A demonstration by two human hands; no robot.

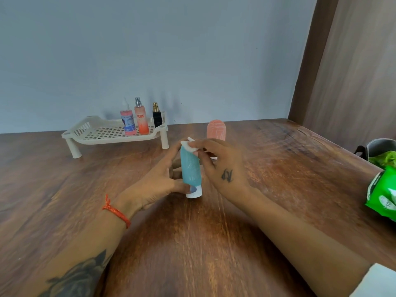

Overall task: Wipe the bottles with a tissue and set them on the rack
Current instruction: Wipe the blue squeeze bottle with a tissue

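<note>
A teal tube bottle (189,170) with a white cap stands cap-down at the table's middle. My left hand (158,181) holds it from the left, thumb near the cap. My right hand (218,163) pinches a small white tissue (189,144) against the bottle's top end. Behind it stands a peach-pink bottle (216,129), partly hidden by my right hand. The cream plastic rack (96,133) at the back left carries three bottles: a pink one (128,122), an orange spray (141,118) and a small black perfume (157,116).
A green tissue pack (381,194) lies at the right edge of the wooden table. Behind it sits a grey bin (379,146) lined with a green bag. A wall closes off the back, and a brown panel stands at the right.
</note>
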